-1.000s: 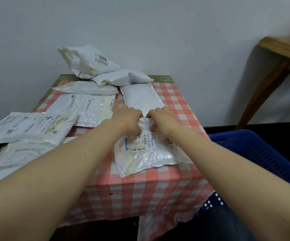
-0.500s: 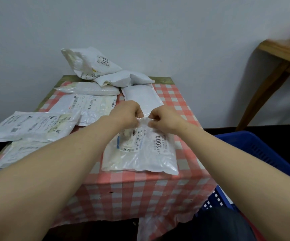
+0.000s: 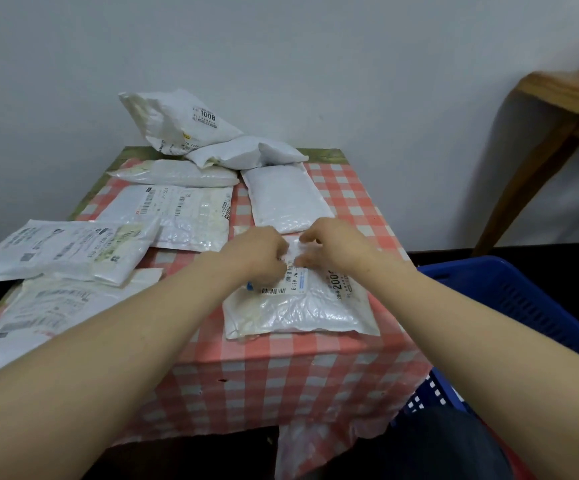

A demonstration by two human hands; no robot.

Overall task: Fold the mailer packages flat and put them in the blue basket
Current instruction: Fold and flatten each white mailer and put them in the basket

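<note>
Mailer package of white crinkled plastic with a barcode label (image 3: 298, 306) lies flat at the surface's near edge, trailing toward 6 o'clock from both grips, left hand (image 3: 258, 256) and right hand (image 3: 333, 244) pinching its far edge, blue plastic basket (image 3: 510, 292) at 3 o'clock, nearer the right.
</note>
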